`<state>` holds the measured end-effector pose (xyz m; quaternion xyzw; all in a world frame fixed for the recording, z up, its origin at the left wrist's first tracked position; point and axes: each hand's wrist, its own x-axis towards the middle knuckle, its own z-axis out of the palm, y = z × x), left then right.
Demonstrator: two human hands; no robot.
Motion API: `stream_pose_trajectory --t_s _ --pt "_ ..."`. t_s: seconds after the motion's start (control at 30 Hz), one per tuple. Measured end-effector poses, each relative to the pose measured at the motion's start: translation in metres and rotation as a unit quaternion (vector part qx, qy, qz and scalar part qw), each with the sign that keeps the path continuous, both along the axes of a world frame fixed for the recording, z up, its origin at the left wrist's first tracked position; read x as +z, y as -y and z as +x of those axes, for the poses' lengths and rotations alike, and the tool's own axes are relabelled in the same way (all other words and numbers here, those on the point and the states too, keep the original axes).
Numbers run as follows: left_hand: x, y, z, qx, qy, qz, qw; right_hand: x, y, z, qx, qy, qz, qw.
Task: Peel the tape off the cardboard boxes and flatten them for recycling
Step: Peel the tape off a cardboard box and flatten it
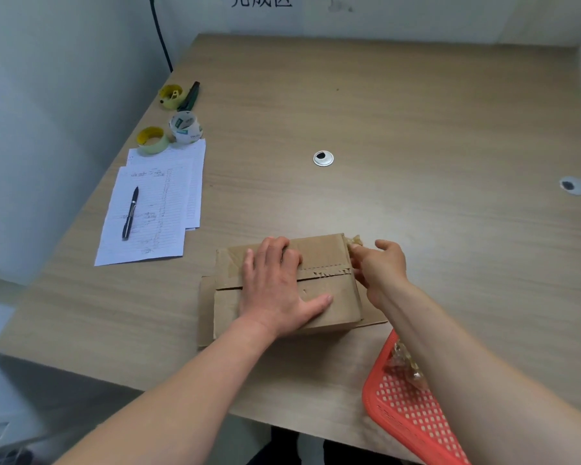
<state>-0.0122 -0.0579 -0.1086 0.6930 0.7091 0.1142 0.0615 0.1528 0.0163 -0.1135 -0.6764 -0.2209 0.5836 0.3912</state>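
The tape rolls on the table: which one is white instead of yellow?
The white roll with green print, standing between the two yellow rolls, just beyond the lined papers.

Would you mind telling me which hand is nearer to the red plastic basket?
The right hand: it works at the cardboard box's right end, on the side where the red basket sits. The left hand lies flat on the box top, farther away.

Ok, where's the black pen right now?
In the head view, the slim black pen lies on the lined white paper sheets at the wooden table's left side, well left of the brown cardboard box.
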Motion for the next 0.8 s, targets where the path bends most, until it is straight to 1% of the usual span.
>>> stream_pose_trajectory --t_s 0.17,0.2,0.3,0.37,0.47,0.57,0.7,0.8 --pt "0.002 0.001 -0.002 -0.022 -0.01 -0.006 1.0 0.011 0.002 -0.002 -0.001 0.014 0.008 1.0" --pt "0.003 0.001 -0.003 -0.027 -0.013 -0.01 0.999 0.011 0.002 -0.004 -0.002 0.029 0.014 0.999" --pt "0.003 0.005 -0.004 -0.046 -0.008 -0.019 0.999 0.009 0.006 -0.009 0.012 0.134 0.023 0.991" --pt "0.002 0.009 -0.004 -0.067 0.0 -0.017 0.998 0.003 0.013 -0.009 0.0 0.162 0.003 0.987" --pt "0.002 0.011 -0.004 -0.09 0.0 -0.016 0.996 -0.009 0.02 -0.006 -0.038 0.161 -0.012 0.986" --pt "0.001 0.011 -0.005 -0.092 0.003 -0.011 0.996 -0.013 0.021 -0.008 -0.057 0.147 -0.017 0.987" --pt "0.001 0.011 -0.005 -0.094 0.006 -0.001 0.996 -0.013 0.023 -0.006 -0.094 0.081 -0.034 0.992" --pt "0.001 0.009 -0.005 -0.099 0.002 -0.001 0.995 -0.011 0.029 -0.007 -0.141 0.027 -0.028 0.989"
